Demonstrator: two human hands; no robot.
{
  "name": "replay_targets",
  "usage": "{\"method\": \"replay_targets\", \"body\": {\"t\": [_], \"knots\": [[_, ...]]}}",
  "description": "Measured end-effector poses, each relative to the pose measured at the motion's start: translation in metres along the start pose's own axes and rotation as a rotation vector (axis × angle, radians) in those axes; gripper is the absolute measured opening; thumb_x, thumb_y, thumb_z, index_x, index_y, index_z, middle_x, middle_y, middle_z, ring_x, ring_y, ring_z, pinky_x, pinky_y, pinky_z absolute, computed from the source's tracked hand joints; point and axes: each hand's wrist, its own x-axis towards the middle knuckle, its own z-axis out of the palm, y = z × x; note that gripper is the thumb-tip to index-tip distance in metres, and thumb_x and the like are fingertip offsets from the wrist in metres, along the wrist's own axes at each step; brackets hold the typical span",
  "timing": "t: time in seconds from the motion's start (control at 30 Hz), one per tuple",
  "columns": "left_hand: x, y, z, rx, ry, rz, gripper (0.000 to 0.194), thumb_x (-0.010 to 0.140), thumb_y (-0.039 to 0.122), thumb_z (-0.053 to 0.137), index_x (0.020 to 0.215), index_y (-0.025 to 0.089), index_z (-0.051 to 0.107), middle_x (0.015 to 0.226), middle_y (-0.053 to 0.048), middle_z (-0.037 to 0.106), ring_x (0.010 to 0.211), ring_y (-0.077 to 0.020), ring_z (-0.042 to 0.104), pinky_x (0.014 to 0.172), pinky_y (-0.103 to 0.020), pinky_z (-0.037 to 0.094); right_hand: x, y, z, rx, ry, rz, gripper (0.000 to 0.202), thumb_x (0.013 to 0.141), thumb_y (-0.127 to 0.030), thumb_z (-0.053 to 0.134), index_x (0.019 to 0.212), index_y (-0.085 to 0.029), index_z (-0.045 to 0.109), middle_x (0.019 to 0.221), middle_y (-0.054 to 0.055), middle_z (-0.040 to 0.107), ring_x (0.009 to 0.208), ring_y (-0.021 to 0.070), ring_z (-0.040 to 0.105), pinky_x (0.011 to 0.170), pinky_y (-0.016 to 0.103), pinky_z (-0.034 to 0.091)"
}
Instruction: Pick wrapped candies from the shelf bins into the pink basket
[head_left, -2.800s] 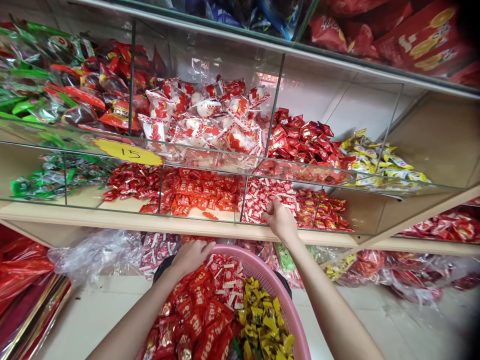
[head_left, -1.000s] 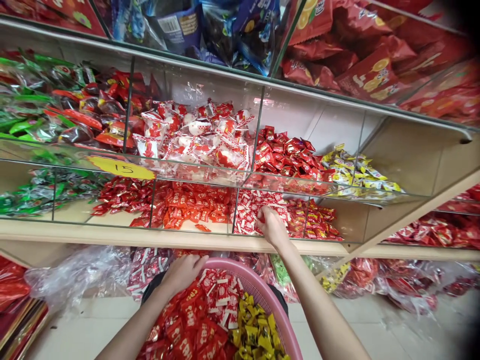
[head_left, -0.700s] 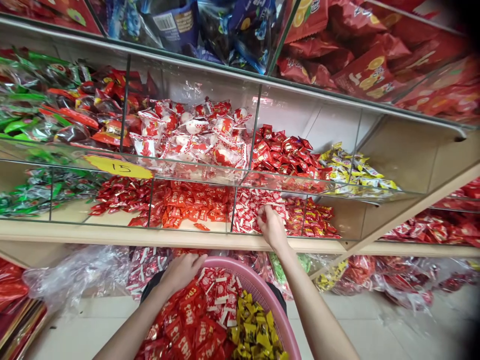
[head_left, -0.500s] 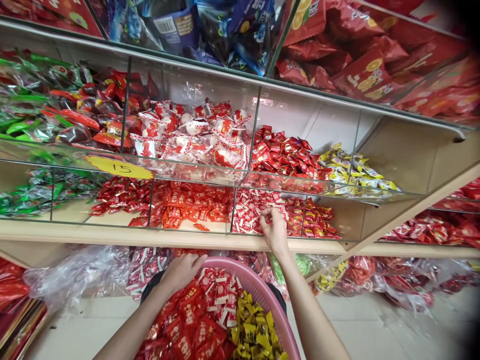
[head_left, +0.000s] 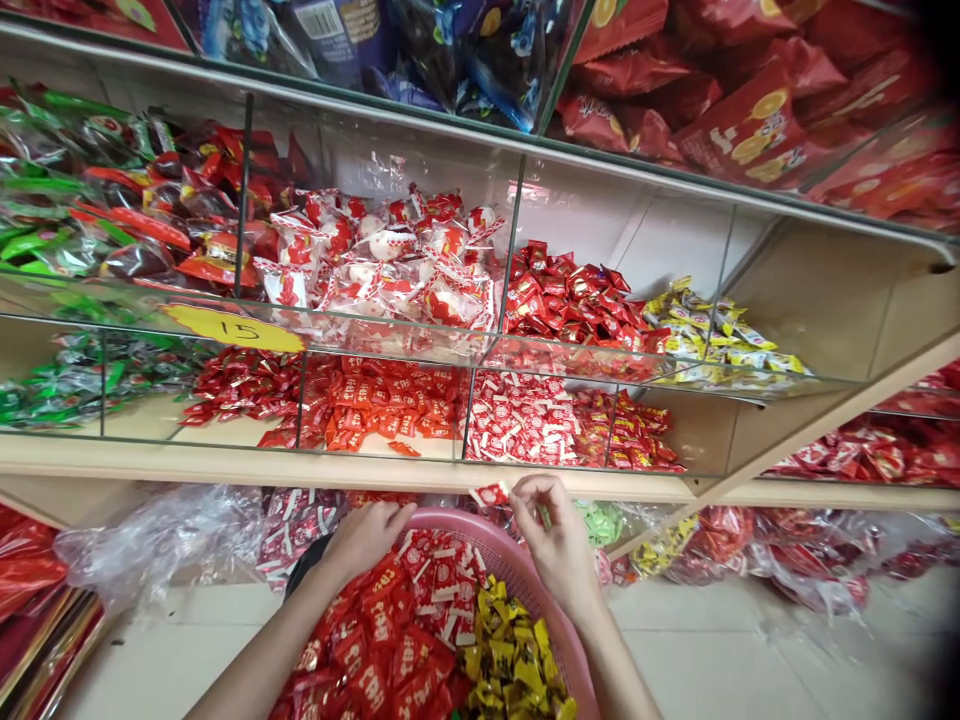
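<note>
A pink plastic basket [head_left: 499,540] stands below the shelf, holding orange-red wrapped candies [head_left: 386,650], red-and-white wrapped candies [head_left: 446,580] and yellow wrapped candies [head_left: 510,650] in separate heaps. My left hand [head_left: 367,537] is closed on the basket's far left rim, its fingertips near the top edge. Above the right side of that rim, my right hand [head_left: 551,530] pinches one red-and-white candy [head_left: 491,494] between thumb and forefinger. Just beyond it, the lower shelf compartment holds a pile of matching red-and-white candies [head_left: 521,420].
Glass dividers split the shelves into bins of wrapped sweets. A wooden shelf edge [head_left: 420,475] runs between my hands and the bins. A yellow price tag [head_left: 234,328] hangs at the left. Plastic bags of candy [head_left: 720,545] lie on the floor beneath.
My right hand has drawn back from the red-and-white candy bin towards the basket, with one candy now showing in its fingers. The left hand stays on the rim.
</note>
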Motion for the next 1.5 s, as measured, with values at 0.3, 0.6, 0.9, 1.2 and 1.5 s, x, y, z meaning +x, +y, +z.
{"method": "replay_targets", "body": {"t": [0.3,0.6,0.9,1.2,1.5], "knots": [[-0.001,0.004,-0.001,-0.006,0.001,-0.007,0.061,0.086,0.058,0.018,0.07,0.019,0.063,0.075,-0.009,0.069,0.072,-0.021,0.063,0.061,-0.025,0.035,-0.038,0.034,0.01,-0.084,-0.24,0.119,0.004,0.079,-0.017,0.044,0.08,-0.02,0.044,0.075,0.0,0.051,0.068,0.0131,0.048,0.063,0.023,0.039],[0.002,-0.001,0.001,0.026,0.007,-0.007,0.063,0.085,0.059,0.016,0.067,0.019,0.061,0.071,-0.008,0.067,0.068,-0.0213,0.063,0.059,-0.025,0.035,-0.042,0.044,0.014,-0.242,-0.19,0.188,0.006,0.074,-0.019,0.045,0.077,-0.022,0.04,0.065,-0.003,0.049,0.056,0.0122,0.047,0.052,0.022,0.035],[0.001,0.0,0.0,0.012,0.011,0.015,0.063,0.085,0.059,0.016,0.067,0.019,0.061,0.072,-0.008,0.068,0.069,-0.0212,0.063,0.058,-0.025,0.034,-0.044,0.048,0.014,-0.383,-0.153,0.223,0.008,0.072,-0.018,0.044,0.076,-0.023,0.039,0.063,-0.004,0.05,0.054,0.0129,0.048,0.051,0.022,0.034],[0.001,0.001,-0.001,0.009,-0.009,-0.003,0.062,0.085,0.06,0.018,0.07,0.019,0.062,0.074,-0.009,0.068,0.07,-0.0216,0.063,0.058,-0.025,0.035,-0.044,0.05,0.017,-0.497,-0.183,0.15,0.01,0.072,-0.018,0.045,0.081,-0.023,0.043,0.063,-0.003,0.053,0.053,0.0137,0.051,0.049,0.022,0.032],[0.003,-0.003,0.002,0.017,-0.009,0.0,0.063,0.084,0.061,0.016,0.07,0.02,0.062,0.074,-0.008,0.068,0.07,-0.0216,0.063,0.059,-0.025,0.035,-0.036,0.04,0.017,-0.309,-0.236,0.182,0.012,0.08,-0.023,0.045,0.092,-0.022,0.049,0.064,-0.003,0.054,0.055,0.0131,0.051,0.051,0.022,0.035]]}}
